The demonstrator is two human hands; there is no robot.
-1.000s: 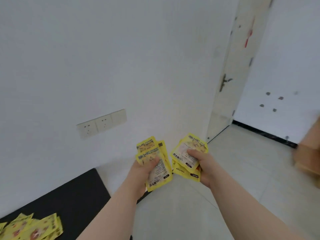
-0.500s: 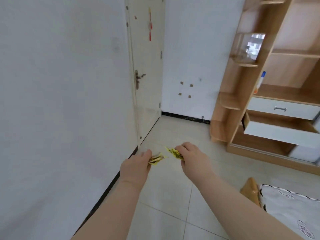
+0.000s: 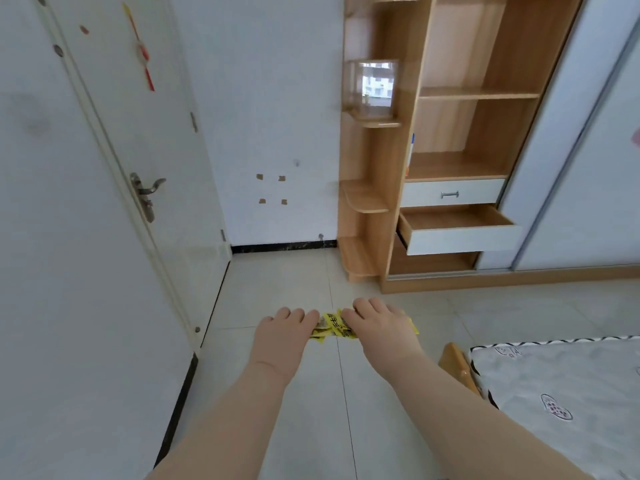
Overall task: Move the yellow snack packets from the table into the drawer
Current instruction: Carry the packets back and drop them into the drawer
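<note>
I see a pale tiled floor [image 3: 277,289], a white door [image 3: 138,133] on the left and a wooden shelf unit [image 3: 381,168] ahead, its lower drawer [image 3: 464,239] pulled out. A mattress [image 3: 554,393] corner lies lower right. Both arms reach forward, palms down. The left hand [image 3: 282,336] and right hand [image 3: 379,327] each curl round yellow packets [image 3: 332,328], which meet between them above the floor, well apart from the drawer.

Bare pale tiled floor [image 3: 277,289] ahead, right up to the pulled-out white-fronted wooden drawer [image 3: 464,241] far right. Closed white door [image 3: 138,133] hemming the left; patterned white mattress [image 3: 554,393] crowding near right.
</note>
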